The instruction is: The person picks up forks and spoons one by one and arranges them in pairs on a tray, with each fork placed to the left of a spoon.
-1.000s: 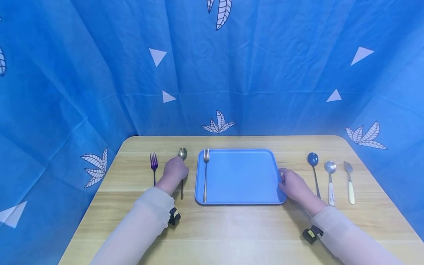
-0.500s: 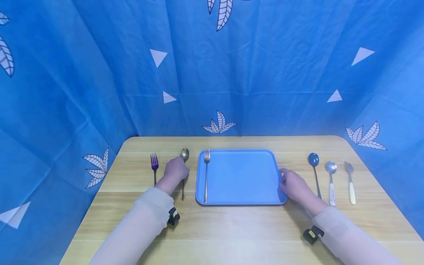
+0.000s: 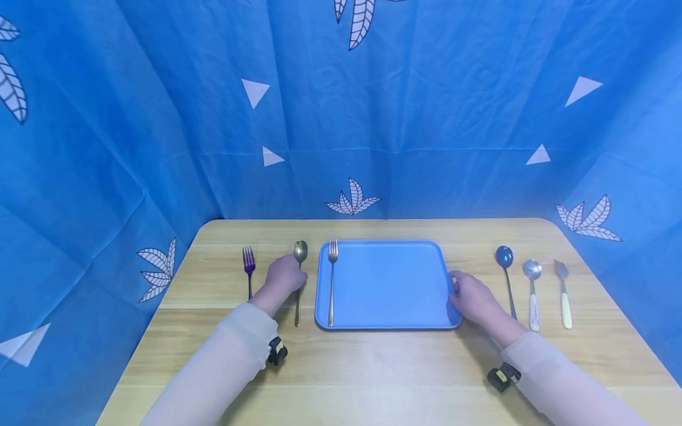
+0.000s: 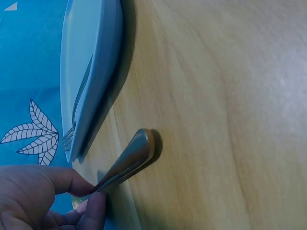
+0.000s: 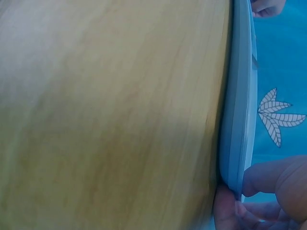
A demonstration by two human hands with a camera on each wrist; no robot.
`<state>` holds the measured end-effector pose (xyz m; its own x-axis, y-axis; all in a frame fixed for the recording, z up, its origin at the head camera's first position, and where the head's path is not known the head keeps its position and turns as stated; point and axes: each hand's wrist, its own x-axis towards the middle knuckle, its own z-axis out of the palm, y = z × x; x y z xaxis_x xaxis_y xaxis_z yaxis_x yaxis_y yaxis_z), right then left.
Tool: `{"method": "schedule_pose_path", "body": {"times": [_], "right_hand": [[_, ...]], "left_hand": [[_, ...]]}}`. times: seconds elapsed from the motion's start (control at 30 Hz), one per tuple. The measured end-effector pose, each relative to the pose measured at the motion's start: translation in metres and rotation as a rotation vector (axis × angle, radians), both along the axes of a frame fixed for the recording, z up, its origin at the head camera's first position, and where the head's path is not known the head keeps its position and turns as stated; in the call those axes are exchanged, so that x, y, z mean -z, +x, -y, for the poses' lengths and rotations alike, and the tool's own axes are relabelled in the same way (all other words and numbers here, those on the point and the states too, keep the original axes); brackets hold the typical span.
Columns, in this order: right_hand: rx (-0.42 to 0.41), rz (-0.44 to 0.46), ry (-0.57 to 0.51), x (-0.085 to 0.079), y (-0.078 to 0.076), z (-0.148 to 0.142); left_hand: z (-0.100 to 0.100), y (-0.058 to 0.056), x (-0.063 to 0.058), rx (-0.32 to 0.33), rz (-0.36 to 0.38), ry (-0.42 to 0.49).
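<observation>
Left hand (image 3: 285, 277) pinches the gold spoon (image 3: 299, 278); lift it level. Right hand (image 3: 471, 299) grips the tray (image 3: 386, 284) edge; hold it firm.

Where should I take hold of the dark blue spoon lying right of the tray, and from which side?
Pinch the dark blue spoon mid-handle from above. It lies flat on the wooden table, bowl away, and its thin straight handle passes close beside the right hand, which grips the light blue plastic tray.
</observation>
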<state>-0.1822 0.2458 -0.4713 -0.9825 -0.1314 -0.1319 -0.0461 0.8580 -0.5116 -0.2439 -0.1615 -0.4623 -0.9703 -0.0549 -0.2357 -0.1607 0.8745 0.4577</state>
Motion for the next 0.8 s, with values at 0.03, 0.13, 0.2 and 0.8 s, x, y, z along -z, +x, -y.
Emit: {"method": "schedule_pose_path", "body": {"times": [0.03,0.13,0.2,0.8], "right_hand": [[0.001,0.001,-0.001,0.000,0.000,0.000],[0.003,0.004,-0.001,0.000,0.000,0.000],[0.003,0.005,0.000,0.000,0.000,0.000],[0.001,-0.006,-0.001,0.001,-0.001,-0.001]], "left_hand": [[0.000,0.000,0.000,0.001,0.000,0.003],[-0.001,0.001,0.000,0.003,-0.005,0.010],[-0.001,0.002,-0.001,0.006,-0.010,0.010],[-0.011,0.005,-0.009,0.006,-0.009,0.021]]}}
